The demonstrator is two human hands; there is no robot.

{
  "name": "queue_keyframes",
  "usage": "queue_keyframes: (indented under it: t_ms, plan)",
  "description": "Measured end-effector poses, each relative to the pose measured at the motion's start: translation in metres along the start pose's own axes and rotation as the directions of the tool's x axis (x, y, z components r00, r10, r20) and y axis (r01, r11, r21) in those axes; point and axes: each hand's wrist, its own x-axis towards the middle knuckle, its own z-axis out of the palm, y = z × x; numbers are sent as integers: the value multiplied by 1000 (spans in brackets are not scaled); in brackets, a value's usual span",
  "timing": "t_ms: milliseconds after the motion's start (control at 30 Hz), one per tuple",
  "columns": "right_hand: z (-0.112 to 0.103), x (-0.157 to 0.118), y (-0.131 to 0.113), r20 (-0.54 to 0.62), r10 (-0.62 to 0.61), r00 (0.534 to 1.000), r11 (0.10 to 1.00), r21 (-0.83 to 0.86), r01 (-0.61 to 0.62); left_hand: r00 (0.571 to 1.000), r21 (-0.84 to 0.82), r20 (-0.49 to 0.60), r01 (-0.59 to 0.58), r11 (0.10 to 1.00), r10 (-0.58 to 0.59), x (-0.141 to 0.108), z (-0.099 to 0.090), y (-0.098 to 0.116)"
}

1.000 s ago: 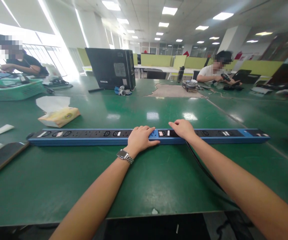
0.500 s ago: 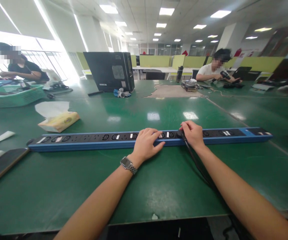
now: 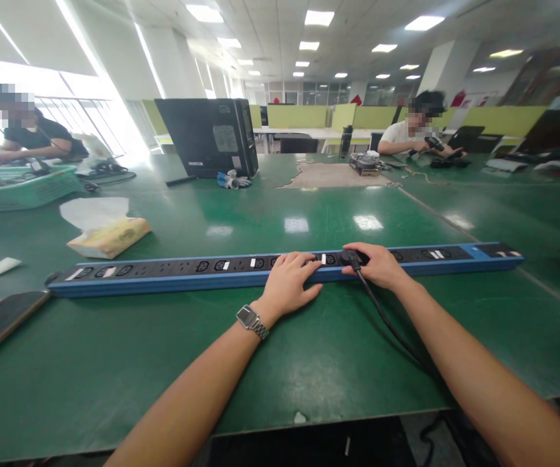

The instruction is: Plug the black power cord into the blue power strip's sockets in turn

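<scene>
A long blue-and-black power strip (image 3: pixel 163 284) lies across the green table, with rows of sockets and small white labels on its top face. My left hand (image 3: pixel 290 283) lies over the middle of it, fingers loosely spread on the top and thumb stretched out to the right. Right of that, my right hand (image 3: pixel 381 264) has thumb and fingers around a black power plug (image 3: pixel 350 258), which sits at the strip's socket face. How deep its pins are in the socket is hidden. From the plug a black cable (image 3: pixel 382 316) runs down under my right forearm.
A tissue pack (image 3: pixel 111 237) stands behind the strip's left end. Farther back are a black computer case (image 3: pixel 202 139), gloves (image 3: pixel 234 180) and a green basket (image 3: pixel 32 191). Two people sit across the table. A dark flat board (image 3: pixel 5 324) lies at the left.
My right hand has opened its grasp around the plug slightly, and more of the plug shows. My left hand stays on the strip. The whole view has shifted a little.
</scene>
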Motion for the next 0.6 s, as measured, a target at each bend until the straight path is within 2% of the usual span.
queue_keyframes:
  t_ms: [67,133,233,300,367,467,600]
  plan:
    - [5,0,2,-57,62,997,998,26,-60,1000,1,-1,-7,1000,7,0,0,0]
    - [7,1,4,-143,111,984,984,153,-89,1000,-3,-2,-7,1000,7,0,0,0]
    - [7,3,6,-308,273,911,886,449,-113,1000,-16,2,-4,1000,4,0,0,0]
    - [7,2,4,-354,344,870,854,503,-133,1000,-20,2,-2,1000,2,0,0,0]
    - [9,1,1,-366,321,873,903,395,-166,1000,-17,-2,-3,1000,3,0,0,-1]
    - [16,-3,-10,-354,234,906,971,138,-197,999,-28,-31,-5,1000,4,1,1,-1]
    - [29,-7,-32,-309,64,949,994,-65,-88,988,-126,-145,36,991,-54,1,-1,10]
